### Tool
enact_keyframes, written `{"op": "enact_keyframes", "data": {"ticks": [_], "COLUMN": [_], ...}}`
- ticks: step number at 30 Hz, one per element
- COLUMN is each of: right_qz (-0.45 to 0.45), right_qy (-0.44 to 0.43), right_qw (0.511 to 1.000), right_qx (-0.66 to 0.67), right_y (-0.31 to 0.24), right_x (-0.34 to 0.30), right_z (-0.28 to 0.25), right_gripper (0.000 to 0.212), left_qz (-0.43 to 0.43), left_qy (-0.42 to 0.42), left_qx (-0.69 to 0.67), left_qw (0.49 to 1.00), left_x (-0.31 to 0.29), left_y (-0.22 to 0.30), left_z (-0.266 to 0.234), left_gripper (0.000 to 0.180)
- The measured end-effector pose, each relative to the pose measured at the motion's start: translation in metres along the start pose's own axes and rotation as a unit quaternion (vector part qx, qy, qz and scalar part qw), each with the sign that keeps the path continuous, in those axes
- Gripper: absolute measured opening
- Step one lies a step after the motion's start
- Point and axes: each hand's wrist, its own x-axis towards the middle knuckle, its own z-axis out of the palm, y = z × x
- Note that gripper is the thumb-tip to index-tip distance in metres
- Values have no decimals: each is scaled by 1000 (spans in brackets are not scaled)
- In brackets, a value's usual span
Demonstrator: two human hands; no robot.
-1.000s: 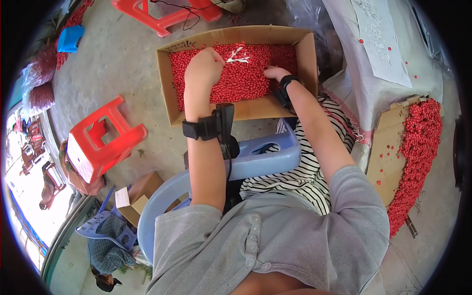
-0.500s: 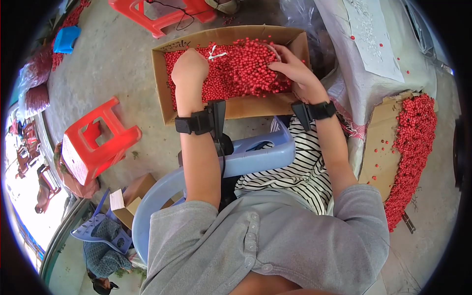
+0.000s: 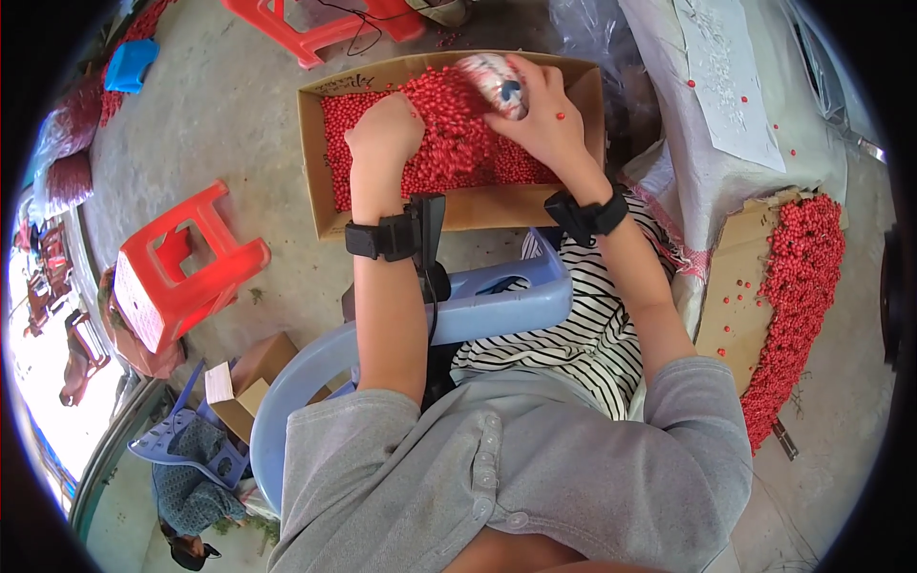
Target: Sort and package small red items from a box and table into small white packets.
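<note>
A long cardboard box [image 3: 458,212] in front of me holds a thick layer of small red berry-like beads [image 3: 353,172]. My right hand [image 3: 546,116] grips a rounded white cup [image 3: 493,84] with red and dark blue markings, tilted toward the left over the box. A blurred heap of beads lies below and left of its mouth, near my left hand. My left hand [image 3: 387,132] is closed over the beads on the box's left side, back of the hand up; its fingertips and anything in them are hidden. One bead sticks to the right hand's back.
A blue plastic chair [image 3: 497,310] sits between me and the box. Red stools [image 3: 186,267] stand at left and at the far side. To my right are a white-covered stack [image 3: 697,181] and cardboard [image 3: 740,296] bearing red beads. Another person [image 3: 191,497] is at lower left.
The cup in my right hand, full of beads before, has tipped leftward so its outside shows and beads pour into the box. My left hand has shifted right, and the white strip beside it is out of sight.
</note>
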Motion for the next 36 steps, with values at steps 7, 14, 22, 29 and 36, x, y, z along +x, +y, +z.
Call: {"op": "enact_keyframes", "data": {"ticks": [7,14,22,29,36], "right_qz": [361,441,413,262,-27], "right_qy": [-166,-283,-257,-85,26], "right_qw": [917,754,746,848,978], "right_qx": [-30,397,456,452,204], "right_y": [141,160,106,65,-6], "right_x": [7,-25,-15,-14,-13], "right_z": [111,149,85,20,-6], "right_gripper": [62,44,41,48,61], "left_qz": [3,-7,-27,-32,-29], "left_qy": [-13,-19,-54,-46,-53], "left_qx": [-1,-6,-10,25,29], "left_qw": [1000,1000,998,998,998], "left_x": [-8,-3,5,2,1], "left_y": [13,-3,-13,-2,-2], "left_z": [-9,-6,-3,-8,-8], "left_gripper": [12,13,19,25,27]}}
